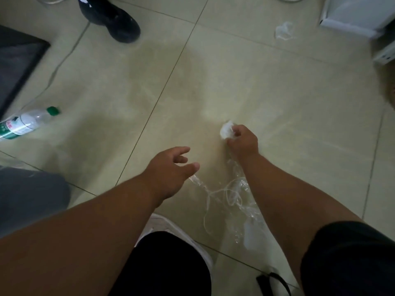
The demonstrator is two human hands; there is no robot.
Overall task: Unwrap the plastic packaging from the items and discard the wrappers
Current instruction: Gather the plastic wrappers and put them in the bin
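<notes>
The tiled floor (277,92) fills the view. At 6 o'clock a clear plastic wrapper (233,195) with white strings lies on it, between the two forearms. The left hand (171,169) hovers with fingers spread and holds nothing. The right hand (242,141), near centre, grips a small white wad (226,130) in curled fingers. At 9 o'clock lies a plastic bottle (27,122).

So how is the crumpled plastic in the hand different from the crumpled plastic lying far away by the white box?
The white crumpled plastic wad is gripped in the right hand, while the thin clear plastic scrap lies loose on the beige tiled floor, untouched. The wad looks solid white and bunched tight; the scrap looks see-through and spread flatter. The wad is near the person; the scrap sits farther off, beside the white box. Both are crumpled plastic.
</notes>
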